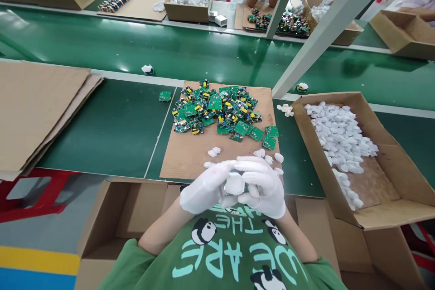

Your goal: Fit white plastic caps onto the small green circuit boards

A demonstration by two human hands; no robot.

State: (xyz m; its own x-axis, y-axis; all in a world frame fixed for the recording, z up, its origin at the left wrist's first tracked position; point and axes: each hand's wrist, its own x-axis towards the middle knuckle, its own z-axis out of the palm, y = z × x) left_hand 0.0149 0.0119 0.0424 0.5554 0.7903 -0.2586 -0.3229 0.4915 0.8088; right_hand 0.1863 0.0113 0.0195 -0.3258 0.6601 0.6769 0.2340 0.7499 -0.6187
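Hands point(208, 188) hold white piece point(235, 184) by cardboard point(183, 158) edge, apart from board pile point(215, 103).

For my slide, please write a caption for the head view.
Gloved left hand and right hand hold a white piece near piled green circuit boards.

Left hand point(207, 188) and right hand point(267, 188) are partly hiding a white piece point(234, 184); the left edge is cropping the cardboard sheets point(41, 108).
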